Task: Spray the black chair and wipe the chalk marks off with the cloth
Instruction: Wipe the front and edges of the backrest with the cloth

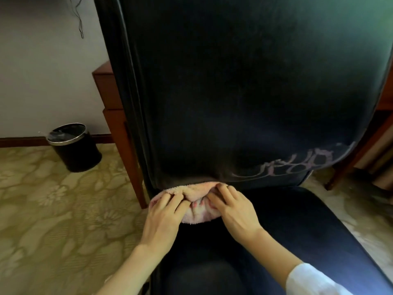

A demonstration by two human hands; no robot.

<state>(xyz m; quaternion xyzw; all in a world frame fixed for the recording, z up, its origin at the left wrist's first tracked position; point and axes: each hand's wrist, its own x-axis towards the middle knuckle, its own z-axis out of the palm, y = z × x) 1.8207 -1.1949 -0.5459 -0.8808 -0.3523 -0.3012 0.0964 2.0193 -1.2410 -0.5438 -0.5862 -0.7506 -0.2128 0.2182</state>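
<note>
Our left hand (164,211) and right hand (235,209) clutch the pink terry cloth (191,190); bunched, it could smear lower-right pale chalk marks (297,165) across the black leather chair (234,81).

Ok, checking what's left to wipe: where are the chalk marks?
In the head view, the chalk marks sit low on the chair's backrest, right side, up-right of the cloth.

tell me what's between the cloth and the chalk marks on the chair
Only bare black chair back, in the head view; the chalk marks start just right of the cloth.
</note>
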